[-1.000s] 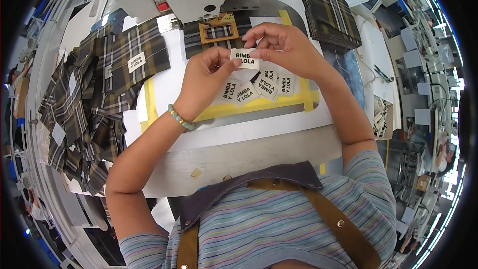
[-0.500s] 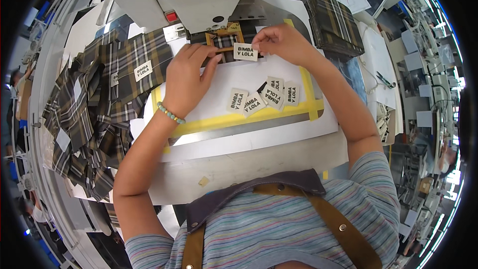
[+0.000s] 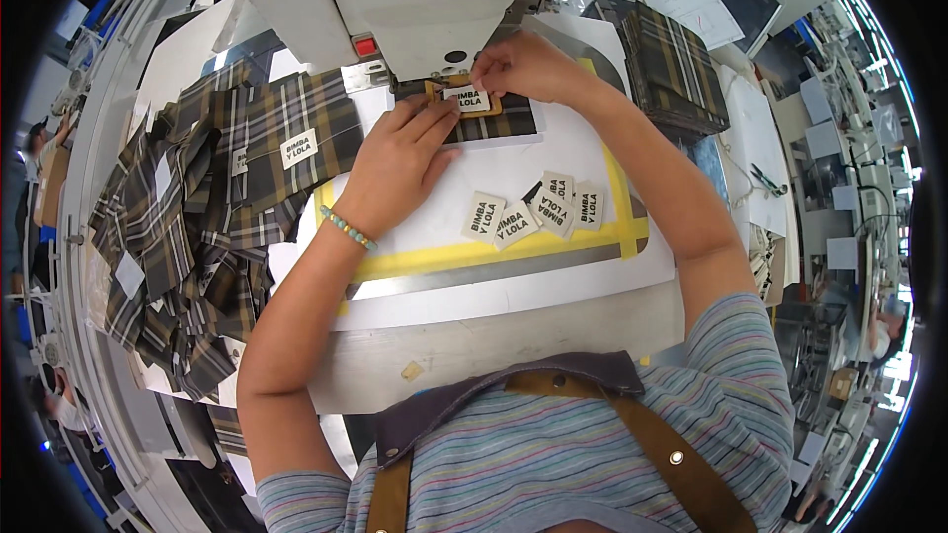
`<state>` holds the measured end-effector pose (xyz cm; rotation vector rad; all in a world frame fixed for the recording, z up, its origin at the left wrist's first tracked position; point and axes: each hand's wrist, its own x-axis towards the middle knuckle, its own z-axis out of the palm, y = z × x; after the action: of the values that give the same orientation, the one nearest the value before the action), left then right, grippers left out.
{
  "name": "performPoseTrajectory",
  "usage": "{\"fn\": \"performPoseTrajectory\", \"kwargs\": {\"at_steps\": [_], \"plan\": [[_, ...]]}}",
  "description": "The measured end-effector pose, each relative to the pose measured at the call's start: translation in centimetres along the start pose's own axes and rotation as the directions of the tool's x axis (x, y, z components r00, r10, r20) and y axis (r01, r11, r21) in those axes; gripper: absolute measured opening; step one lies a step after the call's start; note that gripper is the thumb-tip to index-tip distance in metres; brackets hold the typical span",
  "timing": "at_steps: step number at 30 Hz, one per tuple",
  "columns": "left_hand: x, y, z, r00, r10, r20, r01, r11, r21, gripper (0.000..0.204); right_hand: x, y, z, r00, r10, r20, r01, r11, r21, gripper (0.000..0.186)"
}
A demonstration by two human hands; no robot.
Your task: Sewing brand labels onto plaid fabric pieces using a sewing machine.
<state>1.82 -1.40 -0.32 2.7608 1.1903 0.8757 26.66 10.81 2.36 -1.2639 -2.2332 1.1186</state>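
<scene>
A white fabric label [image 3: 471,101] with dark print lies inside a yellowish clamp frame [image 3: 484,114], over a dark plaid fabric piece [image 3: 511,122] beneath the sewing machine head [image 3: 420,5]. My right hand [image 3: 538,69] has its fingertips pinched at the label's upper right corner. From the left, my left hand [image 3: 400,156] reaches in with its fingers stretched out, their tips touching the frame and the label's left edge; its thumb stands apart. Closer to me, several loose labels [image 3: 513,224] lie overlapping on the white work sheet [image 3: 420,222].
Plaid pieces [image 3: 202,237] spread in a loose heap at the left, one bearing a label [image 3: 298,147]. A neat plaid stack [image 3: 676,69] stands at the back right. Yellow tape [image 3: 494,255] borders the sheet. Small scissors [image 3: 765,181] lie at the far right.
The label has moved from in front of the clamp frame to inside it, along with my right hand. My left fingers have stretched forward onto the frame. More plaid fabric shows under it.
</scene>
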Motion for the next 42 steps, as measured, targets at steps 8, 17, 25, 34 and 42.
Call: {"fn": "performPoseTrajectory", "kwargs": {"at_steps": [8,17,25,34,42], "plan": [[-0.1,-0.1,0.2,0.997,-0.042,0.065,0.04,0.999,0.037,0.049,-0.4,-0.4,1.0,0.991,-0.085,-0.101,0.078,0.994,-0.076,0.015],[-0.1,0.0,0.4,0.993,-0.088,0.08,0.087,0.996,0.014,0.049,-2.0,-1.0,1.1,0.96,-0.188,-0.207,0.146,0.968,-0.205,0.014],[-0.1,-0.1,0.6,0.994,-0.084,0.069,0.084,0.996,0.003,0.051,-6.7,-0.5,1.0,0.896,-0.443,-0.036,0.348,0.75,-0.562,0.02],[0.7,0.6,0.3,0.997,0.005,0.083,-0.009,0.999,0.042,0.055,-6.8,-0.4,2.6,0.793,-0.609,-0.021,0.447,0.604,-0.66,0.023],[1.2,0.3,0.7,0.989,-0.01,0.146,0.003,0.999,0.044,0.054,-7.8,-0.7,1.8,0.883,-0.463,-0.075,0.342,0.746,-0.572,0.024]]}}
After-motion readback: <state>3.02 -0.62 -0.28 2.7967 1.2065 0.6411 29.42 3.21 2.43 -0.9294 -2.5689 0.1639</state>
